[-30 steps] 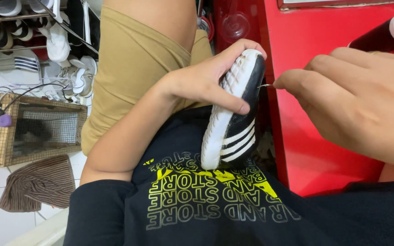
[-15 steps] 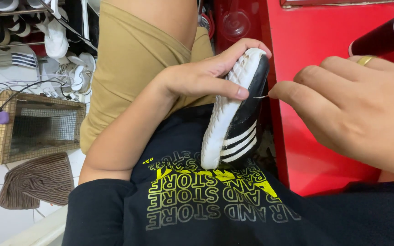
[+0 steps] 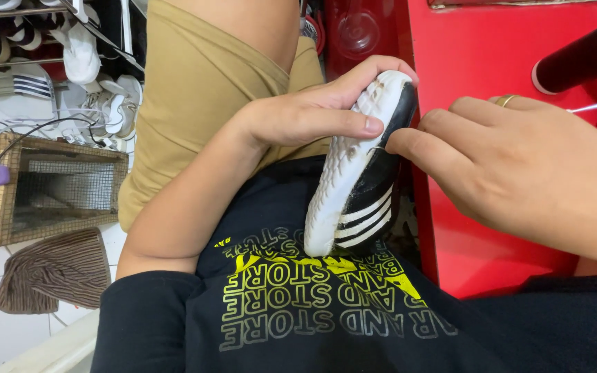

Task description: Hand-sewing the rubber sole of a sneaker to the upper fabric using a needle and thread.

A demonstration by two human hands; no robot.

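A black shoe (image 3: 362, 200) with white side stripes and a worn white sole stands on its heel against my black shirt. My left hand (image 3: 312, 110) wraps around its upper end, thumb laid across the sole. My right hand (image 3: 519, 173), a gold ring on one finger, pinches at the seam between sole and black upper, fingertips touching the shoe's edge. A thin thread runs off to the right near a dark spool (image 3: 578, 59). Whatever the fingertips pinch is hidden.
A red table (image 3: 492, 235) stands close on the right. On the left are a wicker and wire-mesh crate (image 3: 43, 193), a striped brown cloth (image 3: 53, 276) on white floor tiles, and racks of white shoes (image 3: 77, 62).
My right hand has moved left from beside the shoe until its fingertips meet the seam. The left hand keeps its grip on the shoe.
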